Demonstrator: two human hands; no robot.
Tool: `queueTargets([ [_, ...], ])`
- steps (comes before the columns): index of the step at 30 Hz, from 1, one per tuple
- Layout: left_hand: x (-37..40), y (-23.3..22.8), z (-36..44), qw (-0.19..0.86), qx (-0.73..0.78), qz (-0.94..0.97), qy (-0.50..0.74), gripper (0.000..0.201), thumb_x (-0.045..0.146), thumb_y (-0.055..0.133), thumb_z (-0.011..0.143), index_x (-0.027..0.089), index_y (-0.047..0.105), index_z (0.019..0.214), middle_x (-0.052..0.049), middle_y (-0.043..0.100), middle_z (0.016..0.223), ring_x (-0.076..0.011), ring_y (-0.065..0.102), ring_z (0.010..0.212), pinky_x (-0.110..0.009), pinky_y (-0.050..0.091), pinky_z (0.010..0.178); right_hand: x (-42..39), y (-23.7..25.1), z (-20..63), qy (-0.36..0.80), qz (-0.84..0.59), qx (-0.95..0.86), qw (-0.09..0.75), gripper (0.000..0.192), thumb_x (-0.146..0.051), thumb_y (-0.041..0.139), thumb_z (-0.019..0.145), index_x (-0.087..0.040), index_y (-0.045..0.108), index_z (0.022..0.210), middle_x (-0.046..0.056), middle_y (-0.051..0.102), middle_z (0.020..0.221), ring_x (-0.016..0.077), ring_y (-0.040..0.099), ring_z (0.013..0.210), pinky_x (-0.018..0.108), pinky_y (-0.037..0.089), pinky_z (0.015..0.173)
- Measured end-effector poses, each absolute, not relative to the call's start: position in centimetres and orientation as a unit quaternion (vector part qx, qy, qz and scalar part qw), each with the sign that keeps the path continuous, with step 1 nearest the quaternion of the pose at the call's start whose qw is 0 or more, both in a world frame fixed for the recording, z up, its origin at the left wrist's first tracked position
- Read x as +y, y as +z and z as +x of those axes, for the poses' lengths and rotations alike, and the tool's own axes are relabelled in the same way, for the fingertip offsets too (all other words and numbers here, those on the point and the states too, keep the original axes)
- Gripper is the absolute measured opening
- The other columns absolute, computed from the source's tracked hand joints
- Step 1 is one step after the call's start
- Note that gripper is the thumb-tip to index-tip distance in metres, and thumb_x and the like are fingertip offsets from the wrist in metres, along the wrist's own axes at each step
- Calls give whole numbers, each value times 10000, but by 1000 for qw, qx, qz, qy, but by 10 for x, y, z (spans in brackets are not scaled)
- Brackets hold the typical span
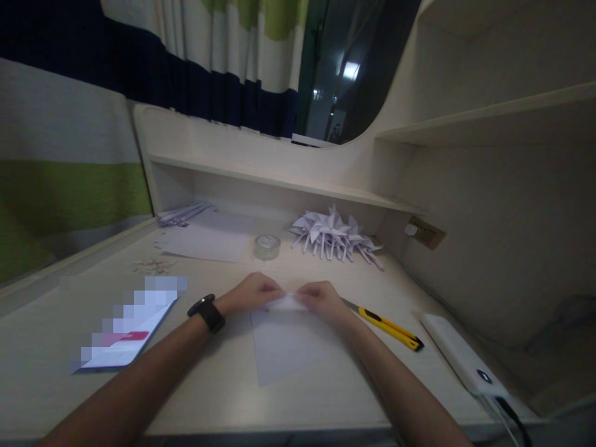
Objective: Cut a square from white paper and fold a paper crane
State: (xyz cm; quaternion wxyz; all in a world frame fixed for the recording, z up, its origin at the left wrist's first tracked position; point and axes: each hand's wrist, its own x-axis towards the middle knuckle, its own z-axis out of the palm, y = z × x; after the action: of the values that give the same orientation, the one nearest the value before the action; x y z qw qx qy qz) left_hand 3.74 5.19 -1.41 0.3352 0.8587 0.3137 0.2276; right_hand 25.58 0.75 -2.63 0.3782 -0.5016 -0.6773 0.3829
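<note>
A white sheet of paper (291,351) lies on the desk in front of me, its far edge raised and folded or curled over. My left hand (255,292), with a black watch on the wrist, pinches that far edge. Close beside it, my right hand (323,300) pinches the same edge, fingertips and thumb together. The exact shape of the paper between the fingers is blurred. Right of my right hand lies a yellow utility knife (388,328) with its blade out, pointing toward the hand.
Beyond my hands stand a roll of clear tape (267,247) and a pile of paper pinwheels (333,230). Paper sheets (209,234), paper sticks (186,213) and small scraps (155,267) are at the back left. A tablet-like screen (133,335) lies left, a white power strip (459,351) right.
</note>
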Motion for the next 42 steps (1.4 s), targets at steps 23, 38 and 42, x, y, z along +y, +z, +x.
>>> queueTargets([
  [23,49,0,29,433,291,814,254,354,422,625,787,103,728,902,-63,676,617,-119,575,483,-190,424,439,7,-20,265,485,-471,-627,387,453,-515,742,621,-76,713,733,59,661,569,115,574,464,218,453,463],
  [38,44,8,32,462,320,784,264,370,420,614,806,92,702,953,-68,686,618,-133,608,472,-214,457,439,6,-16,265,500,-458,-588,441,458,-517,757,612,-80,719,744,44,648,554,107,558,438,223,456,450],
  [42,43,8,32,475,304,779,275,367,412,605,819,84,703,955,-83,693,657,-137,618,498,-220,470,443,10,-20,266,506,-442,-567,476,449,-473,782,601,-100,730,846,61,684,664,118,587,498,239,493,477],
])
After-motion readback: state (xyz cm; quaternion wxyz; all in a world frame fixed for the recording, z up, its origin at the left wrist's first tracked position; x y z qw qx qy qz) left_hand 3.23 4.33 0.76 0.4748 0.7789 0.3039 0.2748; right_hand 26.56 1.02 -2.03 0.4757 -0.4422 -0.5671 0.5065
